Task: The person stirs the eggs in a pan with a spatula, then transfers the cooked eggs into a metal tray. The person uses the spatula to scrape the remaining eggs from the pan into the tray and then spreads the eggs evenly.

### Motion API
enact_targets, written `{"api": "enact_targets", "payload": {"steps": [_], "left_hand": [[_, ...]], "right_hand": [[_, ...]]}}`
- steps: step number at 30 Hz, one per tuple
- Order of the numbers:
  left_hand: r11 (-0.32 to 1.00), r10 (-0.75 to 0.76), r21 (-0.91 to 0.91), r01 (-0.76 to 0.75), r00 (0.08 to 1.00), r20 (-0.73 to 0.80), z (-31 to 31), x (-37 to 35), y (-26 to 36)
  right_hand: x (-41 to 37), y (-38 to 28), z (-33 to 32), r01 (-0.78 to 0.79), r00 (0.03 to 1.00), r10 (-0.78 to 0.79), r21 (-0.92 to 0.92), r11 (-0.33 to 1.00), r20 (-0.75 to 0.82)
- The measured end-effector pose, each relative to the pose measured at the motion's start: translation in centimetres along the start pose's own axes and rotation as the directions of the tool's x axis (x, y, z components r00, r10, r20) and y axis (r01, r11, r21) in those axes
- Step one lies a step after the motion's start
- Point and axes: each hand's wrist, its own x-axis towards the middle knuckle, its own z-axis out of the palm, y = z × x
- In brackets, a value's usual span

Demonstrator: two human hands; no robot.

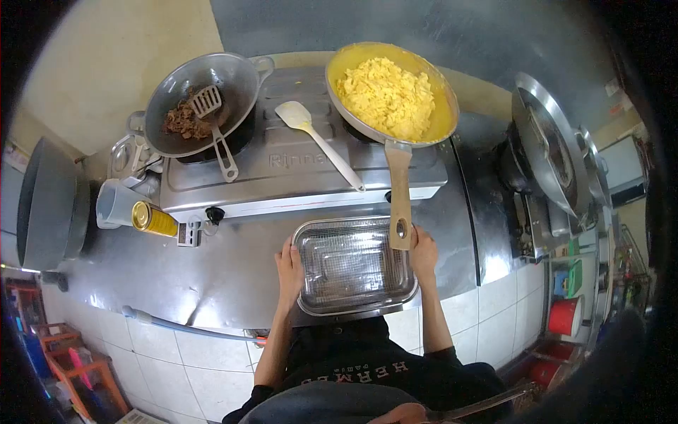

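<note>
A rectangular clear tray [346,265] with a wire rack pattern lies at the front of the steel counter. My left hand [288,268] grips its left edge, and my right hand [424,251] holds its right edge. The beige handle of a yellow pan [446,106] reaches over the tray's top right corner, beside my right hand. Scrambled egg [388,97] fills that pan. A white spatula [321,145] rests on the stove [282,180]. Left of it, a grey wok [166,99] holds brown shredded food [185,121] and a slotted turner [207,103].
A yellow can [154,219] and a clear jug [113,203] stand at the left of the counter [212,261]. A large grey pan [48,205] leans at the far left. More woks [551,141] are at the right. A blue-grey hose [191,328] crosses the counter's front edge.
</note>
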Motion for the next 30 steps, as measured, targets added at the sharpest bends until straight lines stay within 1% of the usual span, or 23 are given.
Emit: {"api": "enact_targets", "payload": {"steps": [3,5,6,9,11,12,14,15,16,17,18,19,20,21,22,23,24,25,26,27,28,29,30], "left_hand": [[0.997,0.004,0.079,-0.003,1.0,-0.016,0.4,0.0,-1.8],[0.996,-0.06,0.069,0.06,0.998,-0.001,0.4,-0.6,-0.2],[0.996,-0.06,0.069,0.06,0.998,-0.005,0.6,-0.8,0.0],[0.998,-0.022,0.064,0.025,0.999,-0.046,0.5,-1.1,0.0],[1.0,0.006,0.004,-0.006,0.999,-0.031,0.5,-0.9,-0.2],[0.999,0.04,-0.01,-0.04,0.998,-0.044,0.3,-1.1,-0.3],[0.999,-0.051,0.012,0.051,0.997,-0.066,0.2,-0.9,-0.4],[1.0,-0.01,-0.004,0.01,0.996,-0.083,-0.2,-0.1,1.6],[0.995,0.1,0.015,-0.099,0.982,-0.157,-0.8,-0.4,4.4],[0.98,0.2,0.043,-0.195,0.955,-0.22,-1.0,-0.6,6.1],[0.943,0.326,-0.011,-0.334,0.926,-0.19,-0.5,0.3,7.2],[0.918,0.278,-0.276,-0.286,0.958,-0.067,0.5,1.1,8.8],[0.836,0.262,-0.514,-0.192,0.963,0.067,1.7,1.9,10.6],[0.741,0.163,-0.669,0.057,0.951,0.262,2.9,2.8,12.8],[0.598,0.108,-0.736,0.316,0.879,0.465,3.8,3.5,14.7],[0.221,0.475,-0.669,0.709,0.521,0.709,6.2,5.8,14.2],[0.02,0.839,-0.235,0.972,0.111,0.533,8.6,8.0,13.8],[0.032,0.849,-0.244,0.969,0.103,0.519,9.5,7.9,15.7],[0.019,0.721,-0.413,0.911,0.274,0.637,10.4,7.2,18.1],[0.033,0.56,-0.567,0.823,0.454,0.693,10.9,6.3,20.1],[0.022,0.576,-0.574,0.819,0.459,0.677,11.3,5.2,21.5],[0.034,0.617,-0.581,0.813,0.44,0.652,11.5,4.1,23.0],[0.042,0.647,-0.585,0.81,0.424,0.634,11.6,2.6,23.6]], "right_hand": [[0.0,-0.3,0.3,-0.006,1.0,0.006,-0.001,1.0,-0.001],[-0.3,0.0,0.7,-0.016,0.999,0.016,0.013,1.0,-0.029],[-0.4,0.1,0.9,-0.012,1.0,0.013,0.014,1.0,-0.029],[-0.5,0.2,0.9,0.015,0.995,-0.01,0.046,0.999,-0.099],[-0.3,0.0,-0.5,-0.032,0.999,0.032,0.001,0.999,0.022],[-0.2,-0.4,-1.8,-0.017,1.0,0.017,0.008,1.0,-0.014],[0.4,-2.2,-5.2,-0.085,0.993,0.101,0.227,0.97,-0.062],[1.9,-3.2,-6.2,-0.056,0.991,0.083,0.24,0.969,-0.104],[2.8,-4.1,-7.1,-0.269,0.962,0.16,0.68,0.682,0.22],[2.9,-5.5,-8.5,-0.521,0.85,0.035,0.83,0.201,0.525],[3.3,-7.6,-9.5,-0.625,0.774,-0.069,0.777,0.078,0.629],[4.2,-10.9,-10.6,-0.722,0.683,-0.189,0.692,-0.026,0.705],[5.1,-13.0,-11.0,-0.707,0.697,-0.192,0.707,-0.02,0.691],[6.0,-14.8,-11.5,-0.747,0.664,-0.192,0.648,-0.148,0.722],[6.5,-15.8,-12.0,-0.772,0.629,-0.203,0.574,-0.272,0.75],[7.6,-14.5,-10.2,-0.761,0.645,-0.214,0.593,-0.262,0.734],[9.2,-11.9,-6.7,-0.826,0.56,-0.571,0.461,-0.325,0.6],[10.2,-10.2,-5.2,-0.897,0.416,-0.836,0.31,-0.314,0.357],[9.8,-10.4,-7.4,-0.707,0.706,-0.277,0.671,-0.221,0.652],[9.8,-10.0,-9.4,-0.703,0.709,-0.279,0.681,-0.204,0.648],[10.1,-9.4,-11.4,-0.756,0.654,-0.337,0.571,-0.321,0.677],[9.5,-10.3,-14.3,-0.794,0.597,-0.401,0.438,-0.422,0.695],[7.1,-10.7,-16.8,-0.689,0.703,-0.175,0.598,-0.41,0.689]]}}
